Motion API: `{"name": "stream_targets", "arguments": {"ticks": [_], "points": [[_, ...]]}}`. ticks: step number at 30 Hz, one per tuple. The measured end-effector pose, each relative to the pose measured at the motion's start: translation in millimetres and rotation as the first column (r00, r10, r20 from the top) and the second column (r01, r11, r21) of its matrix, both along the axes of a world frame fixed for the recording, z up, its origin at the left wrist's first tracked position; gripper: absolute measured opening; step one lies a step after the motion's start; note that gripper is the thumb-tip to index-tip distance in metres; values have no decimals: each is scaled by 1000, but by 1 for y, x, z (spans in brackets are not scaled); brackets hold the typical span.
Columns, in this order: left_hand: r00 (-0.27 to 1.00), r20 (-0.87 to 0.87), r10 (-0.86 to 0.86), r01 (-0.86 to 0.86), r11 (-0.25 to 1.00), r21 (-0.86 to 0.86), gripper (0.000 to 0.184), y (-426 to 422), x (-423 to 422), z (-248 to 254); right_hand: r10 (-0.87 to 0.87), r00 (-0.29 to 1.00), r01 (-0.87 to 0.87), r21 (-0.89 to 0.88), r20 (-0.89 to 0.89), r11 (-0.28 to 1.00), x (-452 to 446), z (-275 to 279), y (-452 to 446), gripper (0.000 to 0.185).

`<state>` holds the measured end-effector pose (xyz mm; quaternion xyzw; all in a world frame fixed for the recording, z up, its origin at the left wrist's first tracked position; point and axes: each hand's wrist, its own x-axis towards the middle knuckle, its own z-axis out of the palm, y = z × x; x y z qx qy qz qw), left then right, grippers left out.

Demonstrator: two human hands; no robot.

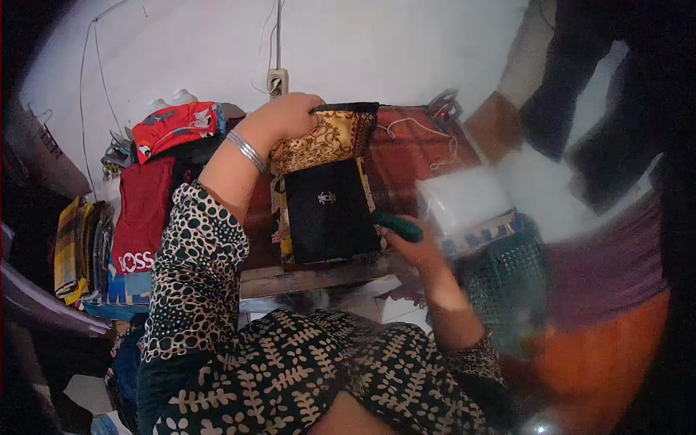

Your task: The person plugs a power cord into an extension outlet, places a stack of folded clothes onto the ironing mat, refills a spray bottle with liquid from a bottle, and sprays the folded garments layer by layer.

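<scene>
My left hand [299, 116], with silver bangles on its wrist, is closed on the top of a gold-and-black patterned cloth [337, 134]. Below that cloth lies a folded black cloth [326, 217] with a small pale emblem, gold patterned fabric showing along its sides. At its lower right, my right hand [417, 246] is wrapped round a dark green, rounded object [400, 227]. The kind of that object cannot be made out, and its left end rests near or over the black cloth's edge.
A dark red cloth [413, 156] with a pale cord covers the surface behind. Folded clothes, including a maroon BOSS garment [145, 217], are stacked at left. A white plastic-wrapped pack [464, 199] and a green basket [507, 275] stand right. A socket [277, 82] hangs on the wall.
</scene>
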<state>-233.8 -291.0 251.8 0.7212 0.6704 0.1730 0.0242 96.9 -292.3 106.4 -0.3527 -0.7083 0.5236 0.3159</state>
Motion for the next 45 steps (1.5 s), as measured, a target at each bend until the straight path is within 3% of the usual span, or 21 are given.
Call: {"name": "stream_targets", "arguments": {"ticks": [2,5,7,10,11,12,14,19,22,24,29,31,32,34,35,37,41,43,45], "points": [[997,-73,-36,38,999,27,36,-10,8,-17,24,999,-21,-78,36,997,10,-9,-7,27],[997,-73,0,7,995,95,35,-41,41,-56,-128,992,128,-10,4,992,27,-33,-6,28],[999,24,-40,38,995,91,33,-65,65,-97,-250,968,250,-89,19,964,40,-44,0,25],[982,-25,-186,187,977,104,39,-96,83,-174,-278,958,276,-30,-77,961,56,-39,-7,21],[972,-123,-203,220,965,143,43,-106,90,-190,-283,956,281,-34,-74,959,62,-40,-9,21],[952,-220,-213,254,950,181,48,-114,96,-197,-267,959,263,-49,-97,963,68,-42,-11,19],[962,-206,-182,225,952,207,53,-122,102,-203,-255,959,249,-62,-122,967,74,-40,-14,17],[964,-237,-121,173,962,213,57,-122,106,-197,-273,958,275,23,-86,961,82,-44,-20,13],[975,-146,-166,190,967,168,50,-112,101,-181,-194,966,182,-84,-171,980,79,-43,-23,14],[995,25,-96,95,994,54,40,-102,96,-163,-179,977,169,-93,-118,981,80,-53,-21,15],[994,-89,70,-69,998,9,35,-50,58,-62,-184,982,185,-20,47,983,49,-16,-21,21],[990,-123,70,-59,994,91,37,-20,33,-32,-106,973,105,-17,-204,994,27,-8,-7,27],[988,-131,78,-68,994,81,38,-8,25,-14,-102,973,102,-13,-207,995,14,-4,2,27],[986,-143,87,-77,994,74,39,13,10,13,-70,978,113,217,-194,970,-14,6,22,30],[988,-141,67,-53,994,98,40,22,3,21,-69,978,112,217,-198,970,-27,13,30,30],[988,-145,45,-28,992,120,41,29,-1,31,-82,973,158,357,-217,921,-51,24,44,32],[990,-119,78,-67,993,98,39,33,-4,31,-8,975,66,257,-222,964,-73,9,67,35],[991,-98,91,-81,992,102,39,33,-11,21,-49,998,65,522,-44,850,-67,-8,70,29],[994,-109,-4,24,982,187,39,31,-18,7,10,998,-33,416,57,909,-53,-19,66,29]]}}
